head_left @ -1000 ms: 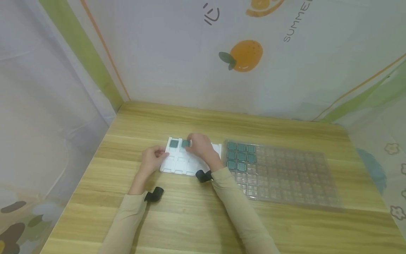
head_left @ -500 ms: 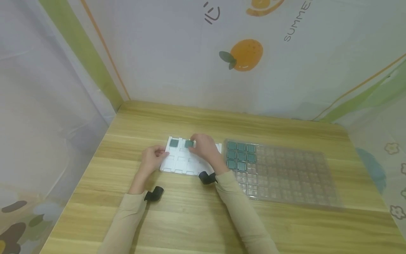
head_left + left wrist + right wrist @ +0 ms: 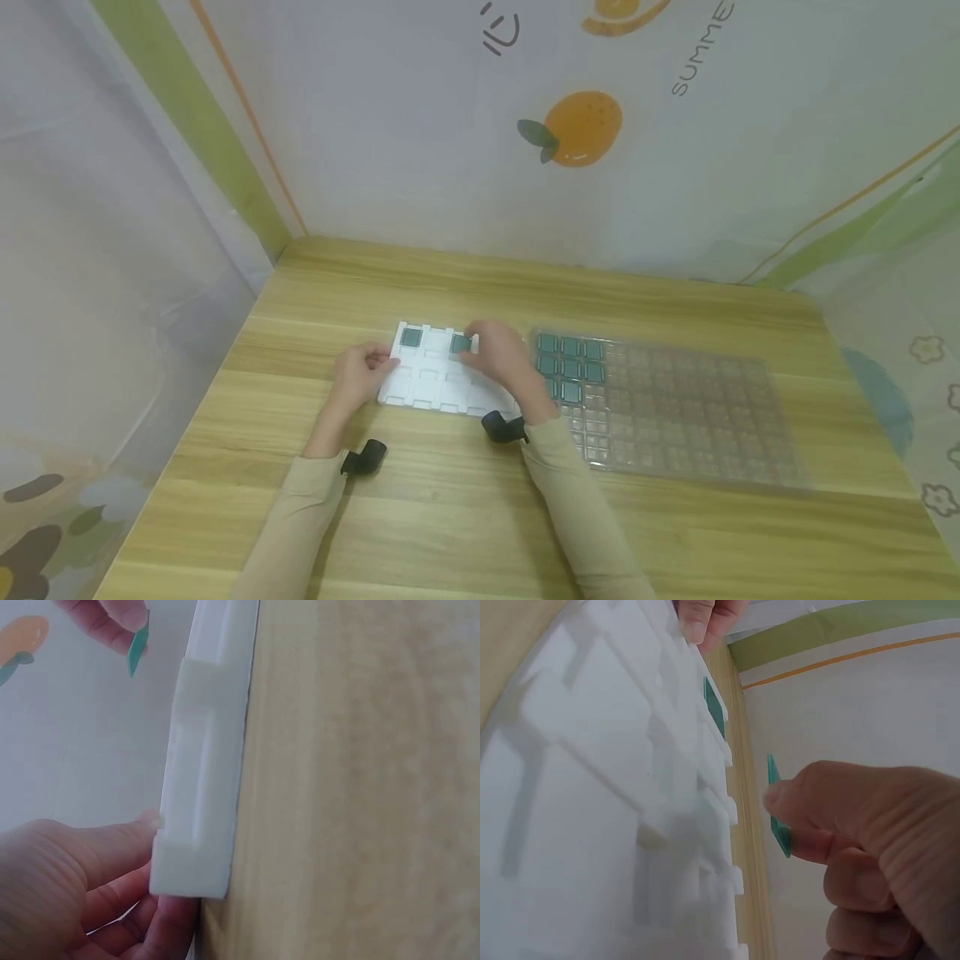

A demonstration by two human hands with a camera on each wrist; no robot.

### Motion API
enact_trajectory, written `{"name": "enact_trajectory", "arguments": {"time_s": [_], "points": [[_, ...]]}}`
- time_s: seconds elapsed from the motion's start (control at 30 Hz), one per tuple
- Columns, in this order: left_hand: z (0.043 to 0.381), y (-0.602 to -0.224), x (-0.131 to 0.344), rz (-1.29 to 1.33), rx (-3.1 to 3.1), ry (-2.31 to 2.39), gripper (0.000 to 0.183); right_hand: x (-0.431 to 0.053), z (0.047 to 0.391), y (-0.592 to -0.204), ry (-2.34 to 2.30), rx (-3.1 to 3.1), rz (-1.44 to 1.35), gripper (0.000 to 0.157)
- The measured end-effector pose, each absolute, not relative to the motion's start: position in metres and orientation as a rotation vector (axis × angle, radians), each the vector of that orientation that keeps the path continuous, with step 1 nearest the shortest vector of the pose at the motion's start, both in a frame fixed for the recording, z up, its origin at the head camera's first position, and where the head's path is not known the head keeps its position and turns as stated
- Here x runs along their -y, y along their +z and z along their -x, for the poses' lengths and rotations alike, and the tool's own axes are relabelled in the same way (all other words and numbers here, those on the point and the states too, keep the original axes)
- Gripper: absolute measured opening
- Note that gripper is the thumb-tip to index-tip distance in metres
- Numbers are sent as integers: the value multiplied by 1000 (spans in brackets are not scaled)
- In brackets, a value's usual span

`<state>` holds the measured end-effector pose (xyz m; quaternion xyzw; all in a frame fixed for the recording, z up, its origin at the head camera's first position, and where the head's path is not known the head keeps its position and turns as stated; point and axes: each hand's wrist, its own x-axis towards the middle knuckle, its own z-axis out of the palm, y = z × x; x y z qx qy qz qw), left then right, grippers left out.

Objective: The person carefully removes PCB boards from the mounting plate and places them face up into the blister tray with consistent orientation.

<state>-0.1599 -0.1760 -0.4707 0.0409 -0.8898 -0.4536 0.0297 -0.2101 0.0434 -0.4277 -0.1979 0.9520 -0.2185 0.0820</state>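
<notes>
Between thumb and finger my right hand (image 3: 498, 354) pinches a thin square green chip (image 3: 461, 343) by its edge. The right wrist view shows this chip (image 3: 778, 825) held up off the white tray (image 3: 592, 795), tilted on edge. Over on the left, my left hand (image 3: 360, 377) grips the left edge of the white tray (image 3: 420, 383), thumb on top and fingers curled below, as the left wrist view shows of the hand (image 3: 82, 877). Another green chip (image 3: 411, 337) lies in the tray's far left pocket.
A clear plastic tray (image 3: 697, 417) with many pockets lies right of the white tray. Several green chips (image 3: 570, 367) fill its far left pockets. The wooden table (image 3: 420, 517) meets a printed curtain (image 3: 420, 167) at the back.
My right hand has moved right with the chip, from over the tray's second far pocket to around the third. The left hand and the white tray have stayed put.
</notes>
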Motion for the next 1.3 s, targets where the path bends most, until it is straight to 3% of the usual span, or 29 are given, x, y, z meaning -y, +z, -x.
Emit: {"name": "enact_trajectory", "arguments": {"time_s": [0.63, 1.3], "points": [[159, -470, 176, -126, 2734, -1417, 24, -68, 195, -429, -615, -2877, 675, 30], [160, -470, 176, -149, 2744, -1418, 24, -104, 181, -426, -621, -2864, 558, 33]]}}
